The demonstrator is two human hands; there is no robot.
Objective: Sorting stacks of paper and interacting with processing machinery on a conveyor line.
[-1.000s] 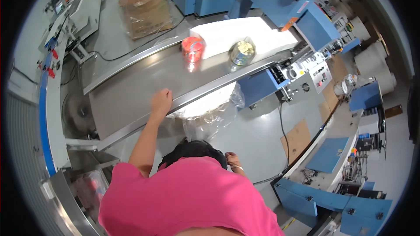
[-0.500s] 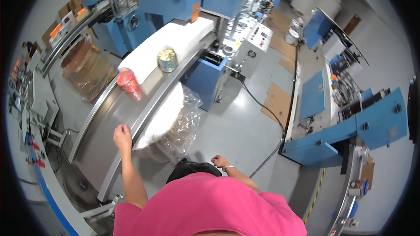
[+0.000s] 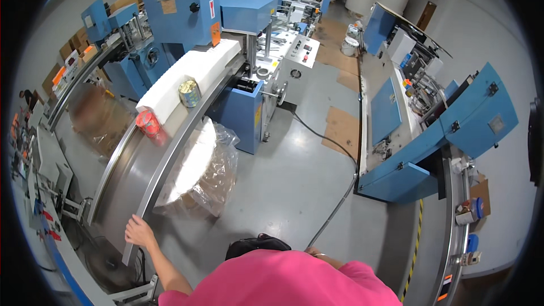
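My left hand [image 3: 139,231] is at the near end of a sloping metal chute [image 3: 130,184], its fingers curled over the chute's side rail [image 3: 170,175]. Farther up that chute, a red can-shaped object [image 3: 148,123] and a patterned yellow-green one [image 3: 190,93] rest against a long white stack of thin sheets [image 3: 187,71]. Both lie well beyond the reach of my fingers. At my waist, beside a black bag [image 3: 258,245], my right hand [image 3: 313,250] shows only in part; the pink shirt hides its fingers.
A blue machine [image 3: 173,11] stands over the chute's far end, with a control box [image 3: 298,51] beside it. Clear plastic wrapping [image 3: 221,170] lies on the floor right of the chute. A black cable [image 3: 323,139] crosses the floor toward another blue machine [image 3: 419,184].
My left hand has moved nearer and left, from above the chute onto its rail. My right hand has drawn back under the shirt. The whole view has shifted.
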